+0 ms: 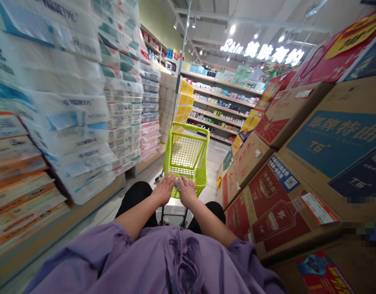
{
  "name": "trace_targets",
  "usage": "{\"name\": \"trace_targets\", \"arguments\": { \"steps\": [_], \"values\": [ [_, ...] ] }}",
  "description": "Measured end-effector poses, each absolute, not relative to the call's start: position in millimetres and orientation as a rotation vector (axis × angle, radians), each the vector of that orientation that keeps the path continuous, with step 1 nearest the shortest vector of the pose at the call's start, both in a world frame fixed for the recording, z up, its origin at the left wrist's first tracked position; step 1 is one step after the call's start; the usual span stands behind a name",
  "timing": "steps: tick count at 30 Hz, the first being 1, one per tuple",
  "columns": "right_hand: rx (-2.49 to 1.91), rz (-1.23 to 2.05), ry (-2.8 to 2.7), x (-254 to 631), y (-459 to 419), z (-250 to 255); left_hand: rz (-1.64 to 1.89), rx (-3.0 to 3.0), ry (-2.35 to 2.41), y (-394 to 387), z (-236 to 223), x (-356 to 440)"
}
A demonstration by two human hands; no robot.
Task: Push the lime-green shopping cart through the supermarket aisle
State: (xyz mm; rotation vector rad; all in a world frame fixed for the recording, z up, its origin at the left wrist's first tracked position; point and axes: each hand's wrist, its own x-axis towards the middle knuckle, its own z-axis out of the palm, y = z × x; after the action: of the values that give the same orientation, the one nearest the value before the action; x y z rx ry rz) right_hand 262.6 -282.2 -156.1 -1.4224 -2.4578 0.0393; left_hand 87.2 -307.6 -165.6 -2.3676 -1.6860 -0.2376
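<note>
Straight ahead of me stands a lime-green shopping cart (203, 169) with grid walls and a dark metal frame on wheels. Its basket looks empty through the grid. My left hand (165, 189) is closed over the near handle, on the left half. Beside it, my right hand (188, 191) is closed over the right half of the same handle. The two hands nearly touch, with fingers pointing forward. A small pale thing shows between them, too small to make out. The handle itself is mostly hidden under my fingers.
Tall stacks of wrapped tissue packs (86, 118) line the left side on a low platform (92, 204). Printed cardboard boxes (276, 200) crowd the right. A thin metal pole (179, 69) rises ahead. Shelves of small goods (220, 102) stand across the aisle's far end.
</note>
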Motion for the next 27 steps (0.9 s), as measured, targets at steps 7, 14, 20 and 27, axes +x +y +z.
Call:
{"name": "trace_targets", "arguments": {
  "steps": [7, 14, 20, 27],
  "values": [
    [-1.361, 0.042, -2.506, 282.5, -272.4, -155.3, -0.167, -2.319, -1.747, -306.0, -159.1, 87.7],
    [-1.194, 0.066, -2.38, 256.4, -268.3, -160.5, -0.148, -2.346, -1.776, -296.5, -163.4, 95.9],
    [-1.14, 0.05, -2.446, 277.5, -269.3, -162.1, -0.155, -2.339, -1.754, -298.6, -164.8, 95.3],
    [-1.23, 0.058, -2.4, 256.5, -268.4, -165.5, -0.143, -2.348, -1.828, -296.2, -160.5, 106.5]
  ]
}}
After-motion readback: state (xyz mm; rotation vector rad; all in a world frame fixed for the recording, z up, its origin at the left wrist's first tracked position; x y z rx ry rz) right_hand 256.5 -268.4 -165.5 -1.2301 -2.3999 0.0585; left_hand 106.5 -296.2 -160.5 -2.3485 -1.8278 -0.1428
